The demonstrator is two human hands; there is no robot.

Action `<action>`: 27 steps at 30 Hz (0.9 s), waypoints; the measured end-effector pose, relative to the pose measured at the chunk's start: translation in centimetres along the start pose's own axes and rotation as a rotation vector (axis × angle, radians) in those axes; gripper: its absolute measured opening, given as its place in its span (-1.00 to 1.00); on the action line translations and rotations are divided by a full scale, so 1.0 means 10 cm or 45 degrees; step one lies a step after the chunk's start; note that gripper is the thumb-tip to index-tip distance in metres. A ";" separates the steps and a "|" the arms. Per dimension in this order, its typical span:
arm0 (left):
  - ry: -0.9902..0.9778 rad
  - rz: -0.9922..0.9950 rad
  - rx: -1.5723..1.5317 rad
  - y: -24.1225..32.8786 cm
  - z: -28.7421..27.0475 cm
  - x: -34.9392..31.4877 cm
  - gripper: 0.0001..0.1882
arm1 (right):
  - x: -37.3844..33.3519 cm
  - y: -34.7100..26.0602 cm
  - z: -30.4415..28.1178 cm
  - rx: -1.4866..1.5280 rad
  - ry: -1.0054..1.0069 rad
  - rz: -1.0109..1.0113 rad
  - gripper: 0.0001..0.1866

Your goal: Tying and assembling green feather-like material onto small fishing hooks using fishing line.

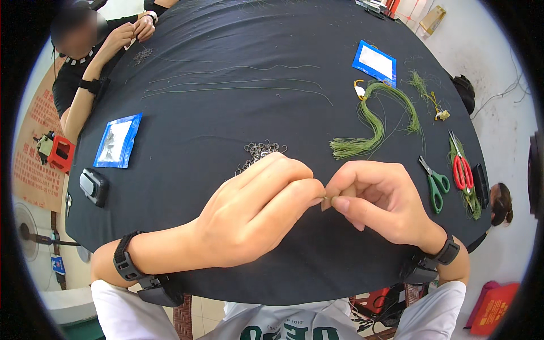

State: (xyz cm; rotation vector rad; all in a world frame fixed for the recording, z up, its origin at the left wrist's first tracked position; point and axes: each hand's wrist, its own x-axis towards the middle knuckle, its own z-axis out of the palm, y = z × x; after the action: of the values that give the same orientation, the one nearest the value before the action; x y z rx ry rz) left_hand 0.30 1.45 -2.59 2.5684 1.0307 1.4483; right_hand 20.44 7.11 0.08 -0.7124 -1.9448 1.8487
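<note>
My left hand (258,209) and my right hand (382,198) meet over the front middle of the table, both closed in a pinch with their fingertips almost touching. A tiny pale greenish bit shows between the tips, too small to name. Just beyond my left fingers lies a small pile of thin metal hooks (260,150), partly hidden by that hand. Past my right hand, a bundle of green line (372,127) curves across the cloth, with a yellow tie at its upper end.
Green-handled scissors (436,184) and red-handled scissors (463,170) lie at the right. Blue-edged packets (118,141) (374,61) and a black-and-silver device (93,187) rest on the black tablecloth (198,130). Loose green strands (238,88) stretch across it. Another person (85,73) works at far left.
</note>
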 end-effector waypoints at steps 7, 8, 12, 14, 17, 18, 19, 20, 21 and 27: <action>0.018 0.040 0.024 0.02 -0.01 -0.02 -0.78 | -0.02 0.02 0.09 0.120 0.022 -0.020 -0.92; 0.028 0.050 0.024 0.02 -0.01 -0.03 -0.78 | -0.02 0.02 0.09 0.120 0.022 -0.020 -0.92; 0.024 0.088 0.035 0.01 -0.01 -0.03 -0.77 | -0.03 0.05 0.09 0.110 0.024 -0.056 -0.92; 0.013 0.091 -0.004 0.01 0.00 -0.03 -0.76 | -0.03 0.07 0.09 0.096 0.023 -0.061 -0.92; -0.040 0.069 -0.055 0.01 -0.02 -0.02 -0.78 | -0.02 0.10 0.12 0.115 0.055 -0.101 -0.93; -0.041 0.067 -0.053 0.02 -0.02 -0.01 -0.78 | -0.02 0.11 0.12 0.098 0.054 -0.119 -0.94; -0.064 0.070 -0.045 0.03 -0.03 -0.01 -0.79 | -0.02 0.11 0.12 0.081 0.054 -0.138 -0.94; -0.086 0.078 -0.041 0.04 -0.03 -0.01 -0.80 | -0.02 0.12 0.12 0.081 0.058 -0.137 -0.94; -0.086 0.080 -0.044 0.03 -0.02 -0.01 -0.80 | -0.03 0.13 0.11 0.055 0.047 -0.147 -0.94; -0.072 0.059 -0.126 0.00 -0.01 -0.03 -0.77 | -0.03 0.13 0.13 0.091 0.023 -0.171 -0.94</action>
State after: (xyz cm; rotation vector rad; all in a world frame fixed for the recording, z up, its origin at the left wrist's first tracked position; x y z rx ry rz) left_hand 0.16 1.22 -2.78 2.5637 0.8759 1.3906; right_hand 20.09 5.85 -1.29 -0.5604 -1.8573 1.8140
